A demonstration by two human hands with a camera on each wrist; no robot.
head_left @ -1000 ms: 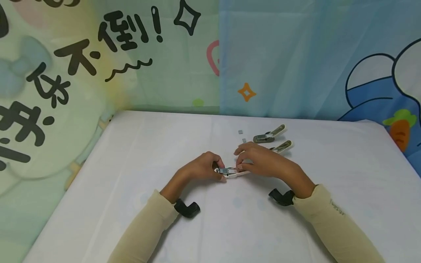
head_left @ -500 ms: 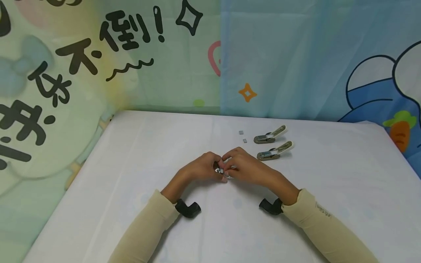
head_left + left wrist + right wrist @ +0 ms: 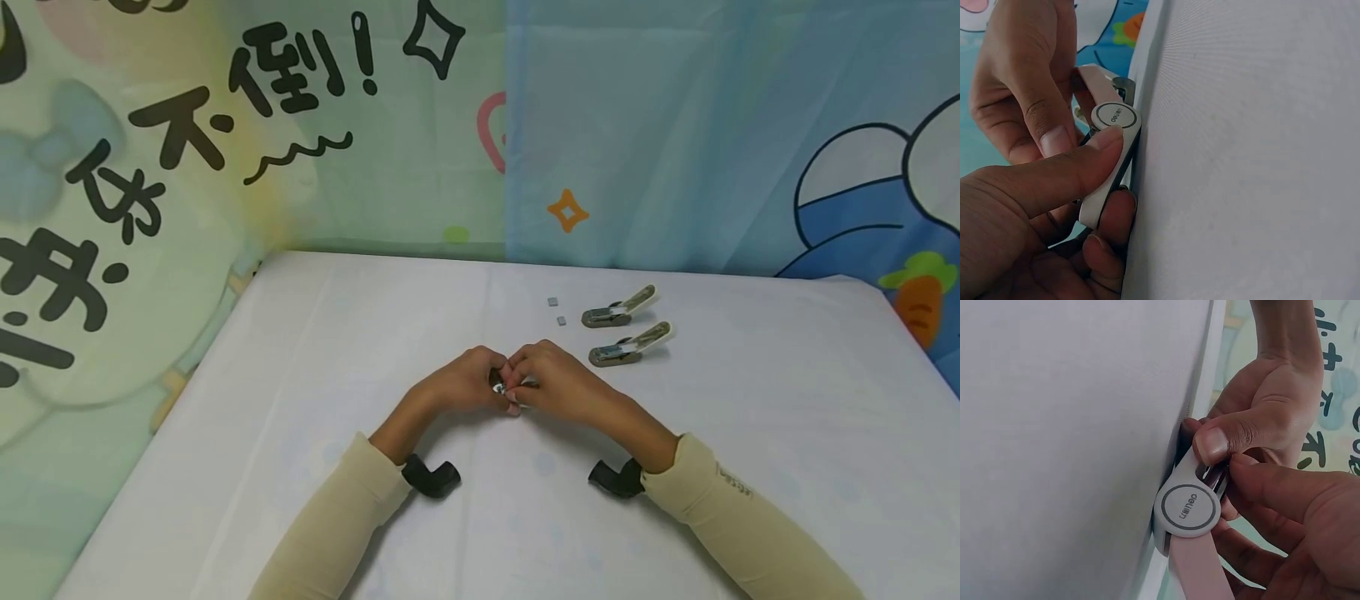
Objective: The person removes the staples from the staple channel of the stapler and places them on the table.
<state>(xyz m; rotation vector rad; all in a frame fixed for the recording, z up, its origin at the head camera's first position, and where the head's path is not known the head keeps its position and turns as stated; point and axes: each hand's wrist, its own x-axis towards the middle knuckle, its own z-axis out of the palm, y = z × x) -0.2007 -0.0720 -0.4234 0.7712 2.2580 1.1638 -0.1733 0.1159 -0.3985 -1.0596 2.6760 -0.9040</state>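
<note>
While both hands met at the middle of the white table (image 3: pixel 300 350), a small white stapler (image 3: pixel 1107 169) with a round grey-ringed badge sat pinched between them, its long side lying against the tabletop. The left hand (image 3: pixel 461 385) gripped it: the thumb lay flat along the stapler's upper face with its tip just short of the badge, and the curled fingers (image 3: pixel 1110 215) closed in from underneath. The right hand (image 3: pixel 551 382) pinched the other end, its thumb (image 3: pixel 1225 434) bent over the body just past the badge and its fingers curled behind, where dark metal parts showed between the fingertips. Beyond the right hand's knuckles, well apart from the fingers, lay two more staplers (image 3: pixel 617 313) (image 3: pixel 626 348) side by side, both hinged open. Just to their left, farther still from the fingertips, sat two tiny grey staple blocks (image 3: pixel 552 302) (image 3: pixel 561 320). Beige sleeves (image 3: pixel 330 517) covered both forearms, and a black wrist mount (image 3: pixel 429 477) rested on the table at each wrist.
</note>
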